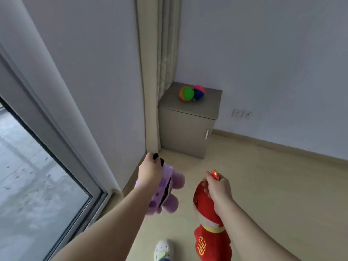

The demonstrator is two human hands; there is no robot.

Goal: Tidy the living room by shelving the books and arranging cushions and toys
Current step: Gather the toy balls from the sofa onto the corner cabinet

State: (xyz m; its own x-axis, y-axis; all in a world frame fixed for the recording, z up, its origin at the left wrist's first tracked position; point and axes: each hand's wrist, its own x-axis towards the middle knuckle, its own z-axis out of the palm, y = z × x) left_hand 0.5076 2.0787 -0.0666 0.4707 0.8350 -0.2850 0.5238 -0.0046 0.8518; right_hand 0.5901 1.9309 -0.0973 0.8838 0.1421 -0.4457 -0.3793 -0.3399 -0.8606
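Ahead of both hands, in the corner by the beige curtain [160,53], stands a low grey-brown wooden cabinet [207,104]. On its top lie two spiky rubber balls touching each other: a green-and-orange ball [186,93] on the left, a pink-and-blue ball [199,92] on the right.

Left hand [150,172]: fingers curled tight round the upper end of a purple plush toy [175,179]; black tufts poke out above the fist. The toy hangs below the hand, long axis running down toward the person.

Right hand [218,187]: fingers and thumb closed round the upper end of a red plush toy with gold lettering [209,236]; a red-and-gold tip sticks out above the knuckles. This toy is the longer of the two and also hangs lengthwise, clear of the pale wood floor [263,185].

Key relation: the cabinet is well apart from both hands, forward of them, and its width roughly spans the gap between them. The left hand lines up with the curtain side, the right hand with the handle side. Neither looks clearly nearer.

Judgement: the toys are probably bound for the cabinet top. Bare surface shows in front of and right of the balls, which favours setting the red toy down first. Both toys hang end-down, so each likely needs turning flat to lie stable.

A white shoe [163,248] shows at the bottom edge.
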